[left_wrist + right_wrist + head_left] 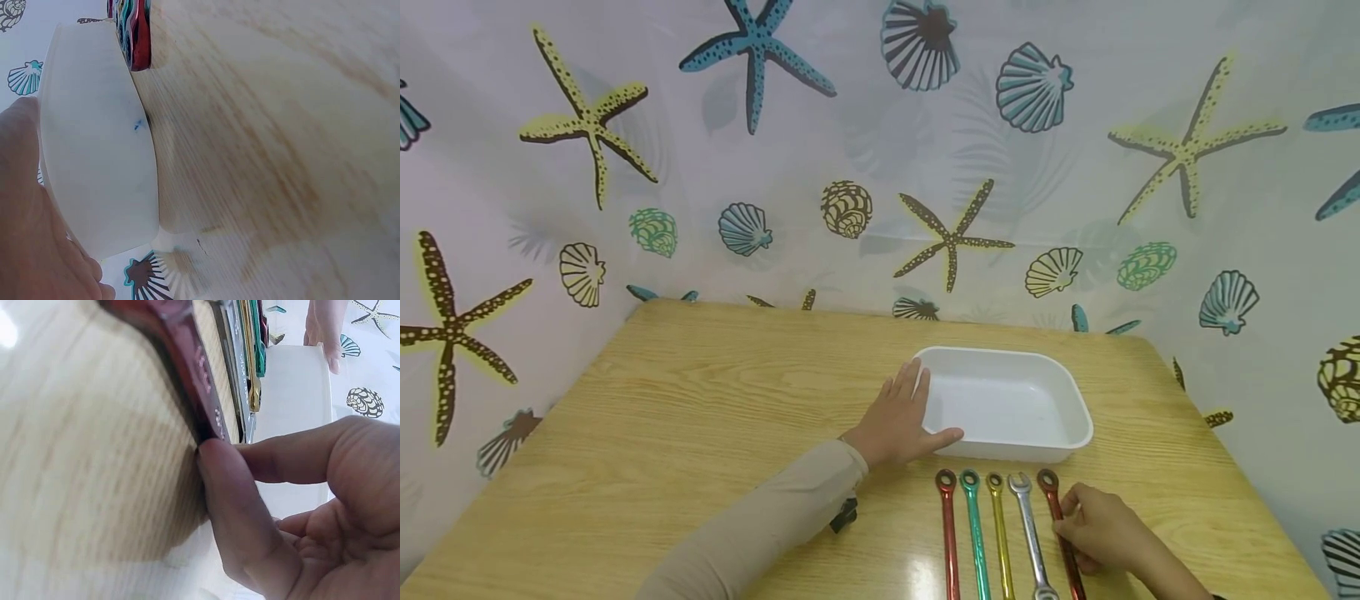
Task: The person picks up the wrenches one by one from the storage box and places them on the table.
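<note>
My left hand (895, 421) rests on the left rim of a white plastic tub (1007, 400), its fingers straight and the thumb spread along the near rim. In the left wrist view the tub's outer wall (100, 137) fills much of the left side. My right hand (1105, 529) pinches the shaft of the rightmost wrench, a dark red one (1066, 542), between thumb and forefinger. In the right wrist view that wrench (190, 369) lies close along the wood, its far end hidden behind the fingers.
Left of the held wrench lie a silver wrench (1028, 521), a yellow one (999, 525), a green one (975, 525) and a red one (950, 533), side by side below the tub. A patterned curtain (820, 150) surrounds the wooden table (715, 375).
</note>
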Motion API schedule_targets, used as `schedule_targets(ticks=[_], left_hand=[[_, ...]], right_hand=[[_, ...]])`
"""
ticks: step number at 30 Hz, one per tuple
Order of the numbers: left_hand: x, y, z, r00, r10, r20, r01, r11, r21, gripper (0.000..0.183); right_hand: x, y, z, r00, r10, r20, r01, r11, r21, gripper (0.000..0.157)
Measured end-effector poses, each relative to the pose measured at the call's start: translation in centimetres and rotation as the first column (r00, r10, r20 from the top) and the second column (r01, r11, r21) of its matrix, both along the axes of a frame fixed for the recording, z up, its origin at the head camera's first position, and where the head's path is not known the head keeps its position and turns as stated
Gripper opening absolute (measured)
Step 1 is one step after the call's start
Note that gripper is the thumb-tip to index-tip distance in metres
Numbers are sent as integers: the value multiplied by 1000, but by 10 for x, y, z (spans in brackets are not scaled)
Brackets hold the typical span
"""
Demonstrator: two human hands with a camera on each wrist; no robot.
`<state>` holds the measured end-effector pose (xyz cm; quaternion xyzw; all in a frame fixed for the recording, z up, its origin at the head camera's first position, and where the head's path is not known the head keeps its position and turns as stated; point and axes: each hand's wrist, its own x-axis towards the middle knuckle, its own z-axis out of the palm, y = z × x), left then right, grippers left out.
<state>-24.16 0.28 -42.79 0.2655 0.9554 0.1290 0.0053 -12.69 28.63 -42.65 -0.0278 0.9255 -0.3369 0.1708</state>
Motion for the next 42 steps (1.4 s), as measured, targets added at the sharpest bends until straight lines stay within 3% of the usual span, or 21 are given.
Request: schedule_targets(ticks=[23,34,37,42], left_hand=[[1,0,0,1000,0,12,0,1000,9,103],[1,-1,0,1000,-4,1,4,1000,15,103],[1,-2,0,1000,-7,-3,7,1000,13,103],[1,-2,0,1000,-9,0,9,1000,22,103]], right_hand=[[2,-5,0,997,-78,-15,79,995,57,19],[2,-4,2,999,-21,-35,23,998,61,21],[0,-1,9,999,28,-40,-26,997,68,26],[-7,7,30,992,117,-41,-118,993,-25,41]])
